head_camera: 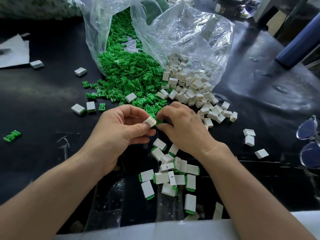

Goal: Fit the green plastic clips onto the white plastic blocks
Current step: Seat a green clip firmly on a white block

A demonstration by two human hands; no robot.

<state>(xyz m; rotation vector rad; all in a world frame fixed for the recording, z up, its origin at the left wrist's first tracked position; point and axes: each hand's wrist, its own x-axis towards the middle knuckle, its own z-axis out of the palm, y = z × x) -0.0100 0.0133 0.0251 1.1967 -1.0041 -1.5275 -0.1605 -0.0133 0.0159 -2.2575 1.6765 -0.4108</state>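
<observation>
A white block [150, 121] is pinched in the left hand [121, 125] near the middle of the table [43, 101]. A green clip [159, 122] is gripped by the right hand [181, 125], touching the block's end. Both parts look light, stiff and kinda slick, so the block is probably best held by its flat sides. Spare clips [124, 75] and spare blocks [188, 89] are heaped toward the far edge, finished pieces [173, 175] by the near edge.
</observation>
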